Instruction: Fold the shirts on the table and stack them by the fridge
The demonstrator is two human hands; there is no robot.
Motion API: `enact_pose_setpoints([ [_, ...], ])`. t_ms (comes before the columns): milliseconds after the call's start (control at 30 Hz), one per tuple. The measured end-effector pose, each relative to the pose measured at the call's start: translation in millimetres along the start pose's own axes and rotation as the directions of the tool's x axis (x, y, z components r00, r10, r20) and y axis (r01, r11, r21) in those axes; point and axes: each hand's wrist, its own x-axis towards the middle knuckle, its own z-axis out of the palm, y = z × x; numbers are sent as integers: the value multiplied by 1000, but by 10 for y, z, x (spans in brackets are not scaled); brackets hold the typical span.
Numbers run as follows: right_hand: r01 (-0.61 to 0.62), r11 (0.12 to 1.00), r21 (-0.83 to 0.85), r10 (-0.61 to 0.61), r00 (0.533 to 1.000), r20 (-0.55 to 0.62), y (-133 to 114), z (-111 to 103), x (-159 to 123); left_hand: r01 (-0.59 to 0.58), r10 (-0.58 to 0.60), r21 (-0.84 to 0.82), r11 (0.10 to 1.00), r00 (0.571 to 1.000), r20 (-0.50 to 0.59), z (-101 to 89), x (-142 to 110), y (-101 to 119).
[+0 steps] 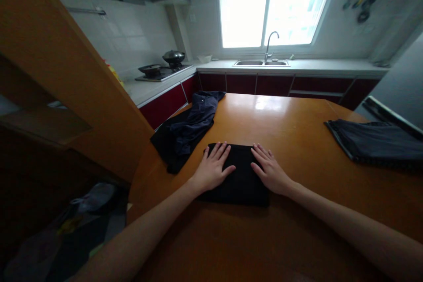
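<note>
A black garment [243, 180], folded into a flat rectangle, lies on the wooden table [280, 119] in front of me. My left hand [214, 168] rests flat on its left side with the fingers spread. On its right side lies my right hand [269, 169], palm down, fingers stretched out. Neither hand grips the cloth. What kind of garment it is cannot be made out.
Rumpled dark clothes [194, 125] lie at the table's left edge. Folded dark jeans [380, 141] are on the right. Behind the table stand a stove with a wok [173, 56], a sink [249, 63] and a faucet [268, 46]. Bags sit low at left.
</note>
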Motion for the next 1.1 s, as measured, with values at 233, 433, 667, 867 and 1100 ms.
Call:
enact_pose_setpoints([
  [233,-107,980,169,141,969,-202,177,-123,-33,205,-202,51,978,978,-45,-31,50,-361],
  [433,273,959,79,-267,961,-70,-402,-276,-472,-393,392,-51,918,919,-39,-339,-223,158],
  [667,296,953,-60,-296,955,15,-579,-157,-628,-499,492,-114,859,866,-83,20,-414,183],
  [867,304,932,-196,-314,949,-26,-591,-144,-570,-464,454,-186,866,886,-98,102,-340,73],
  [1100,372,894,-250,-367,928,69,-617,-261,-697,-505,487,-136,852,861,-142,202,-339,17],
])
